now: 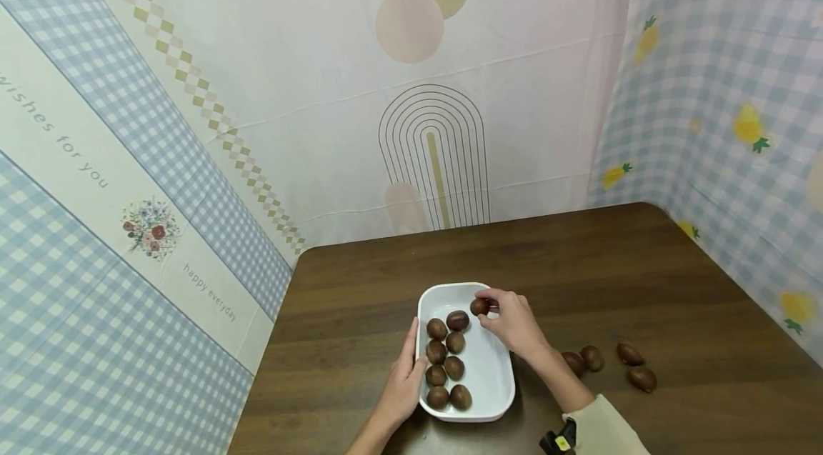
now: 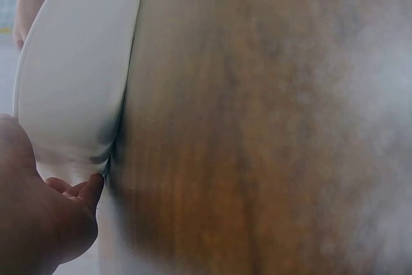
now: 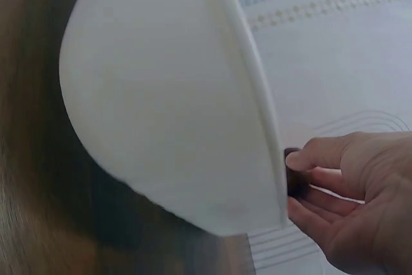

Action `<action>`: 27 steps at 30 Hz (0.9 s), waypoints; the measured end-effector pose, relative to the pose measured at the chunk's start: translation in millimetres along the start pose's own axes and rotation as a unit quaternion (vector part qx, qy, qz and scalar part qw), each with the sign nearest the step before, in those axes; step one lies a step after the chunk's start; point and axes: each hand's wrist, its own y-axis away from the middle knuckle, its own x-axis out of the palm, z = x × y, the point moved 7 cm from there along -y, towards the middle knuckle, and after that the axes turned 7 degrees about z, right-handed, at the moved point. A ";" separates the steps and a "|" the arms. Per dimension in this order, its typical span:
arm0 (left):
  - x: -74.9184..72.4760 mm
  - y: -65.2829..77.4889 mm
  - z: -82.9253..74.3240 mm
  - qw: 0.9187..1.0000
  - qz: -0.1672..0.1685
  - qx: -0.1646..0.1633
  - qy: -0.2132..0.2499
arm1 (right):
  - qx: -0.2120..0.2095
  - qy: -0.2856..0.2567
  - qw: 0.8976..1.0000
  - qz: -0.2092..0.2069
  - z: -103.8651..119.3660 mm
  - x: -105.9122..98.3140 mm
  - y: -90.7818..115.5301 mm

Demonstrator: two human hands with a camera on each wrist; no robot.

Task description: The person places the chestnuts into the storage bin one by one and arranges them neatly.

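A white rectangular dish (image 1: 485, 383) with rounded corners stands on the table, and several brown chestnuts (image 1: 455, 342) lie in two columns along its left side. My left hand (image 1: 401, 383) holds the dish's left side, thumb at the rim and fingers along the outer wall. In the left wrist view, fingertips (image 2: 93, 188) show low against that wall. Inside the far right corner of the dish, my right hand (image 1: 514, 323) pinches one chestnut (image 1: 479, 306) between thumb and fingers. The right wrist view shows this chestnut (image 3: 296, 175) partly behind the dish rim.
To the right of the dish, behind the right forearm, lie two chestnuts (image 1: 592, 358), one partly covered by the arm. Farther right are two more chestnuts (image 1: 641, 378). The brown wooden table (image 1: 347, 298) meets a patterned cloth backdrop (image 1: 334, 155) at its far edge.
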 end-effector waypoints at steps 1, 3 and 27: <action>0.0 0.1 -0.1 1.000 0.000 0.002 0.000 | -0.001 0.010 1.000 -0.003 2.1 2.5 0.3; -0.2 0.1 0.1 1.000 -0.001 -0.001 0.002 | 0.003 0.029 1.000 -0.009 5.9 8.0 1.2; -1.4 0.2 -3.8 1.000 -0.001 0.006 0.021 | 0.033 0.207 0.977 -0.034 26.4 58.3 10.7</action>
